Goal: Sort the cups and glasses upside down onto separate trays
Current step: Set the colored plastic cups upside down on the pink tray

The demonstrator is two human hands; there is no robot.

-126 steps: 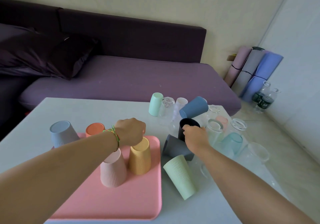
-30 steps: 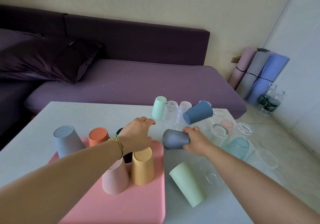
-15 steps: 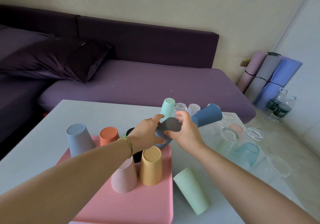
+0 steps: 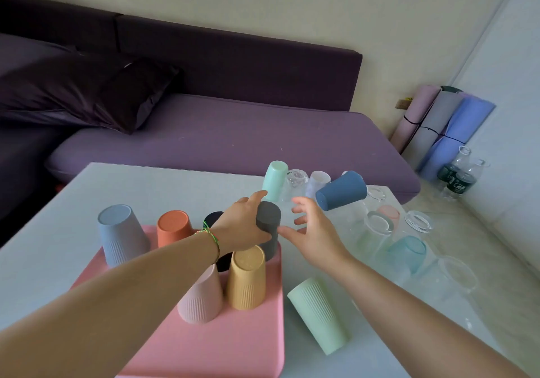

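Half a second ago both hands shared the dark grey cup (image 4: 268,222) while it lay tilted between them. Now the left hand (image 4: 241,230) alone grips it, thumb and fingers curled round its side, and the cup stands base-up at the far right corner of the pink tray (image 4: 233,345). Its lower rim is hidden behind the yellow cup (image 4: 247,278), so whether it touches the tray cannot be told. The right hand (image 4: 317,231) has let go and hangs just beside it, fingers spread and holding nothing.

On the tray five matte, tapered cups stand inverted: grey-blue (image 4: 119,235), orange (image 4: 174,227), black (image 4: 212,218), the yellow one, and pale pink (image 4: 201,300), several with fine vertical ribbing near the rim. The tray is smooth with rounded corners.

Off the tray, on the pale table (image 4: 163,186), a ribbed light green cup (image 4: 318,314) lies on its side. Farther back a navy cup (image 4: 342,190) rests tilted on the clear glasses (image 4: 377,227), some of them tinted, near an upturned mint cup (image 4: 274,180).
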